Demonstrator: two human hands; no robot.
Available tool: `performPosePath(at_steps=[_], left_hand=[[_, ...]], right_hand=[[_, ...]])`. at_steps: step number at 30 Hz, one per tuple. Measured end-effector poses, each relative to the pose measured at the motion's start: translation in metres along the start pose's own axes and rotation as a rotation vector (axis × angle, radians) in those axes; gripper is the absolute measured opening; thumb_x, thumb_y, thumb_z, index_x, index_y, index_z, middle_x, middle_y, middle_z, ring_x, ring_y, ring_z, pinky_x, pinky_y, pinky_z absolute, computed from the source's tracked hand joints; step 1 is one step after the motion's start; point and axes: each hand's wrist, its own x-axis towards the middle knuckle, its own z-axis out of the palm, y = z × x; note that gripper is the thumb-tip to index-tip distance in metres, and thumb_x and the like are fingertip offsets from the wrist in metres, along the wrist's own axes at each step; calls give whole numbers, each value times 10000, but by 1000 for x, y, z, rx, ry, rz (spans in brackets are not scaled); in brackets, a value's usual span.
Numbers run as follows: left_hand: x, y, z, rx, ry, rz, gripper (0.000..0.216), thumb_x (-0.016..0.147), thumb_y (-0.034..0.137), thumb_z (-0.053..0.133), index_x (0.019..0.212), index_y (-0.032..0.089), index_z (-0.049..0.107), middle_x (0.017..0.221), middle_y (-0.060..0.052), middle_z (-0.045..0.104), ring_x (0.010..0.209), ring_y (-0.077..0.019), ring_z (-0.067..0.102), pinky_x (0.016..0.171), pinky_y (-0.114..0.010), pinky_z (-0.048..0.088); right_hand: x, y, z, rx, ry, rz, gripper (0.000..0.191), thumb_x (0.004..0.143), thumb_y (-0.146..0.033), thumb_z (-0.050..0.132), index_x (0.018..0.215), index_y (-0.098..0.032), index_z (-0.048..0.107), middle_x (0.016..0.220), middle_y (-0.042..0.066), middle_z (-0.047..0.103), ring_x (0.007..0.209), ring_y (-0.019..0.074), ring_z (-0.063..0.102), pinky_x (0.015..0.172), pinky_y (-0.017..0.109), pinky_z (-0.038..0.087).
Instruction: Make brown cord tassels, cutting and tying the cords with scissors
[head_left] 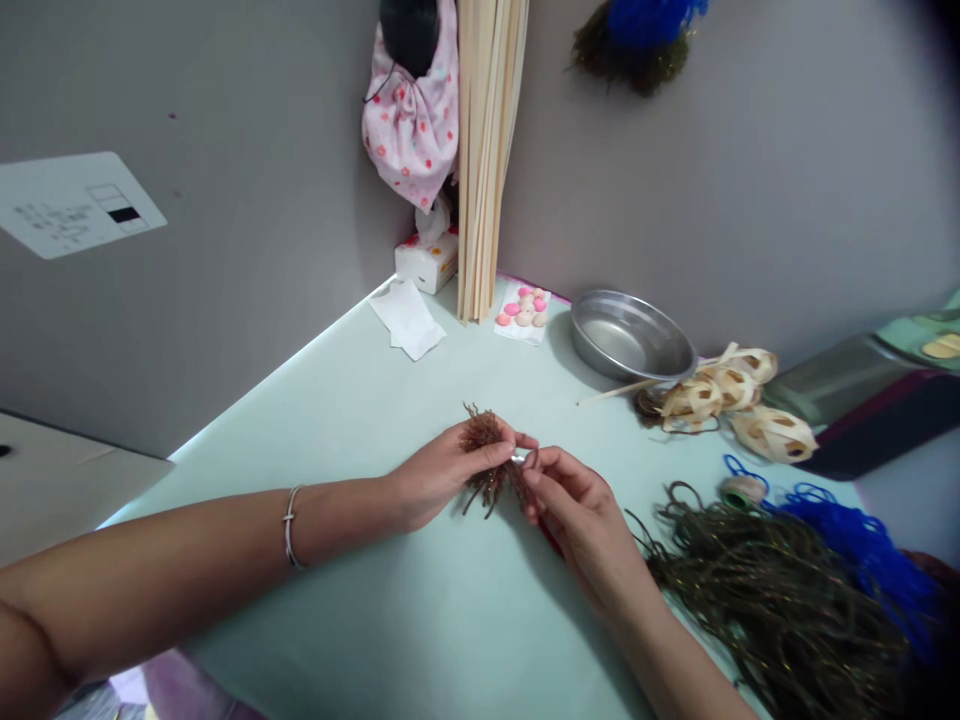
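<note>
My left hand (442, 470) is closed round a tuft of brown yarn (487, 490) whose loose ends stick out above and below the fingers. Close beside it, my right hand (577, 500) pinches a small tool with a silvery tip (518, 459). A red part, seemingly its handle (551, 537), shows under the palm; the fingers hide most of it, so its exact kind is unclear. The silvery tip meets the yarn between the two hands, just above the pale green tabletop (420, 600).
To the right lie a heap of dark brown yarn (780, 590) and blue yarn (855, 550). Behind are a metal bowl (634, 335), woven balls (720, 390), pink and cream pieces (523, 307), wooden strips (487, 160), white papers (409, 318) and a tissue pack (426, 262). Grey partitions enclose the corner.
</note>
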Motion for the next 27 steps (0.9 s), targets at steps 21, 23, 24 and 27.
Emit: performPosePath(at_steps=[21, 23, 24, 27], left_hand=[[1, 7, 1, -126, -17, -70, 171, 887, 316, 655, 865, 180, 554, 830, 1, 584, 692, -78, 545, 664, -202, 410], [1, 8, 2, -150, -35, -70, 166, 890, 310, 653, 873, 179, 552, 893, -14, 612, 701, -75, 554, 667, -199, 420], [0, 9, 2, -147, -40, -65, 163, 893, 309, 650, 878, 179, 552, 937, -23, 625, 700, -72, 554, 668, -199, 425], [0, 8, 2, -107, -38, -50, 163, 896, 306, 644, 866, 174, 553, 1082, -47, 639, 701, -69, 573, 688, -215, 454]], right_hand=[[2, 5, 1, -10, -54, 10, 198, 818, -342, 725, 763, -181, 624, 752, 4, 624, 606, 106, 479, 587, 233, 382], [2, 6, 1, 58, -67, 37, 203, 831, -364, 719, 796, -187, 625, 785, 16, 642, 618, 116, 505, 593, 241, 408], [1, 6, 1, 90, -69, 48, 204, 839, -369, 713, 807, -189, 622, 802, 22, 652, 624, 118, 514, 595, 242, 417], [1, 4, 2, 168, -41, 71, 198, 852, -356, 711, 800, -189, 617, 795, 17, 644, 630, 112, 514, 599, 232, 431]])
